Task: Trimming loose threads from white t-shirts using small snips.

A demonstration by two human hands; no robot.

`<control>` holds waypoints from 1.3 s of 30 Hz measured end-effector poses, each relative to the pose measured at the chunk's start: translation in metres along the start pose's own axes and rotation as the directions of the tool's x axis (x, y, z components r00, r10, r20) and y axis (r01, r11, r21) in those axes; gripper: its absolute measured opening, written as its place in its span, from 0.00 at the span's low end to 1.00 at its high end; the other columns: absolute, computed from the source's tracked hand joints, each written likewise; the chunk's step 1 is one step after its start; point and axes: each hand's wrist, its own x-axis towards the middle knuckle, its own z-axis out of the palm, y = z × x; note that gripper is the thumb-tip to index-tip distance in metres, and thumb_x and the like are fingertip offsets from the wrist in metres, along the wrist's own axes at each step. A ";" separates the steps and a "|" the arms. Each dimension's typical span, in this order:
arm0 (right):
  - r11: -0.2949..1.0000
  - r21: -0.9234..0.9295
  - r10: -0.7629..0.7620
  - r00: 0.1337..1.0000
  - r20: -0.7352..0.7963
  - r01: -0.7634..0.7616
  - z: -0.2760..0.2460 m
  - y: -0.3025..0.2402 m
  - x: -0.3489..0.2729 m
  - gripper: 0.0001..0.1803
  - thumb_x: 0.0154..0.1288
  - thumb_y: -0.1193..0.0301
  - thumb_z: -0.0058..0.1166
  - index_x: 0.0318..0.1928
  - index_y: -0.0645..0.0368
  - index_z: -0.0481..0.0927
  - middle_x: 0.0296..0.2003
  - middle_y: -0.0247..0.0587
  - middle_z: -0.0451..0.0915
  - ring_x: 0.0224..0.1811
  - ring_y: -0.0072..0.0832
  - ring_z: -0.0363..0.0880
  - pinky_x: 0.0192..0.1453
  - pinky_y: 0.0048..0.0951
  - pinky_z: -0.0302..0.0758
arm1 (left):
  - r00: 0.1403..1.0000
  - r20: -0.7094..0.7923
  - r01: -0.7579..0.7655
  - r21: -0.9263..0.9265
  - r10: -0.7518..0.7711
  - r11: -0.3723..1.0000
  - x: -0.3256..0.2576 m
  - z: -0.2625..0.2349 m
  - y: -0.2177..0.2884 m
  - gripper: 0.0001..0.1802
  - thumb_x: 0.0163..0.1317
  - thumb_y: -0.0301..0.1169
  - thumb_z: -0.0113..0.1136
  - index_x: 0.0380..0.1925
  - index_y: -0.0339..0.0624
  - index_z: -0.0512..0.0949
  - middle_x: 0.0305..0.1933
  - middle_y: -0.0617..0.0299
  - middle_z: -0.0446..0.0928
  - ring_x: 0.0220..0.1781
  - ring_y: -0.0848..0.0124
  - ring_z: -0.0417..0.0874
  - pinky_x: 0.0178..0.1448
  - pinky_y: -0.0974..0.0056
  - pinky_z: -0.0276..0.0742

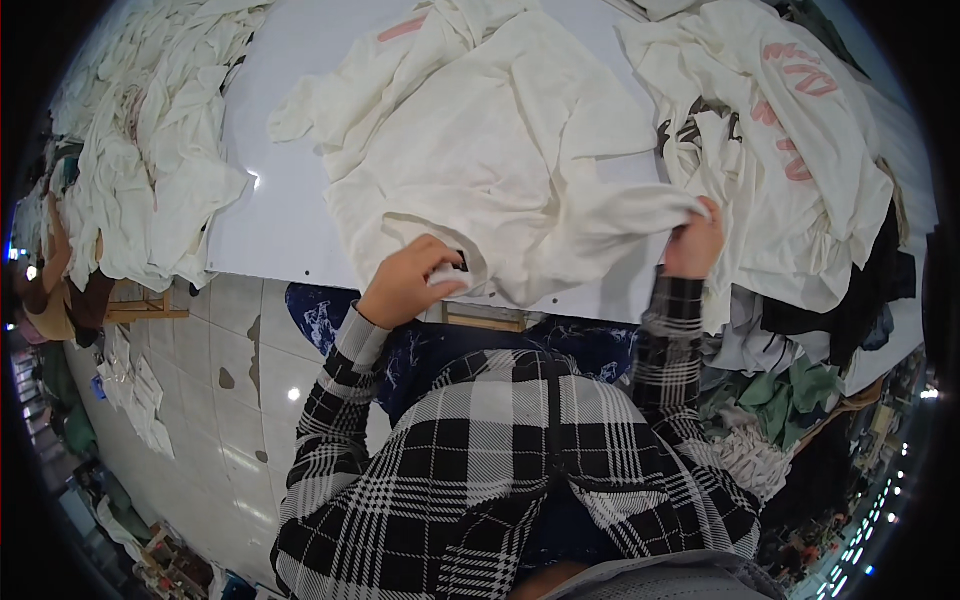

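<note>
A white shirt (pixel 470 130) lies spread and wrinkled on the table, its opening with a curved edge toward me. At that opening my left hand (pixel 412 280) is closed, thumb and fingers pinching the white fabric at the edge. A small dark patch shows beside those fingertips; what it is I cannot make out. Off to the right, my right hand (pixel 697 243) grips a gathered end of the same shirt and pulls it out taut just above the table's front edge.
The pale table (pixel 265 190) has a heap of white garments (pixel 140 150) on its left. White garments with pink print (pixel 790 130) are piled at the right. Below them hang green cloths (pixel 795 400) and dark ones. A wooden stool (pixel 145 300) and another person's arm (pixel 58 240) are at far left.
</note>
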 end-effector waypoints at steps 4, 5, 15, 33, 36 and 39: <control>0.969 -0.231 -0.039 0.979 0.201 0.086 -0.029 -0.008 0.018 0.30 0.52 0.77 0.58 0.56 0.62 0.63 0.53 0.46 0.64 0.51 0.31 0.68 0.57 0.29 0.67 | 0.990 0.130 0.009 0.336 -0.056 0.942 -0.013 0.025 -0.025 0.13 0.48 0.28 0.63 0.36 0.46 0.77 0.44 0.60 0.72 0.33 0.64 0.81 0.34 0.63 0.76; 0.887 -0.401 -0.144 0.963 0.229 0.228 -0.027 -0.004 0.005 0.32 0.51 0.76 0.59 0.58 0.61 0.63 0.56 0.49 0.61 0.55 0.36 0.65 0.60 0.32 0.64 | 0.990 0.128 0.014 0.340 -0.060 0.940 -0.015 0.030 -0.037 0.13 0.48 0.28 0.63 0.36 0.46 0.77 0.44 0.60 0.72 0.33 0.64 0.81 0.34 0.63 0.76; 0.119 -0.441 0.045 0.439 0.897 0.890 -0.031 0.056 -0.021 0.06 0.56 0.73 0.53 0.35 0.52 0.73 0.43 0.35 0.75 0.62 0.42 0.62 0.66 0.56 0.44 | 0.946 0.109 0.317 -0.519 -0.307 0.794 0.004 -0.009 -0.022 0.07 0.60 0.26 0.56 0.35 0.32 0.74 0.26 0.67 0.73 0.24 0.80 0.73 0.30 0.74 0.68; 0.675 -0.515 -0.084 0.748 0.658 0.528 0.026 0.059 -0.066 0.06 0.55 0.75 0.53 0.34 0.60 0.74 0.28 0.43 0.75 0.33 0.39 0.74 0.39 0.33 0.70 | 0.910 -0.094 0.307 -0.499 -0.403 0.810 -0.006 -0.015 -0.046 0.08 0.58 0.30 0.60 0.33 0.36 0.77 0.20 0.72 0.69 0.19 0.85 0.62 0.23 0.77 0.57; 0.603 -0.543 -0.118 0.738 0.664 0.585 0.017 0.032 -0.054 0.04 0.61 0.77 0.49 0.37 0.64 0.73 0.28 0.34 0.76 0.31 0.18 0.71 0.38 0.19 0.69 | 0.922 -0.091 0.287 -0.494 -0.377 0.821 0.000 -0.003 -0.034 0.07 0.58 0.29 0.60 0.33 0.36 0.77 0.20 0.73 0.70 0.22 0.85 0.62 0.25 0.76 0.58; 0.622 -0.548 -0.134 0.766 0.629 0.559 0.006 0.016 -0.046 0.04 0.62 0.76 0.49 0.36 0.64 0.73 0.27 0.32 0.75 0.31 0.17 0.70 0.38 0.17 0.68 | 0.932 -0.055 0.282 -0.511 -0.358 0.812 0.011 0.007 -0.027 0.08 0.58 0.29 0.60 0.33 0.35 0.77 0.21 0.73 0.70 0.23 0.85 0.64 0.27 0.77 0.59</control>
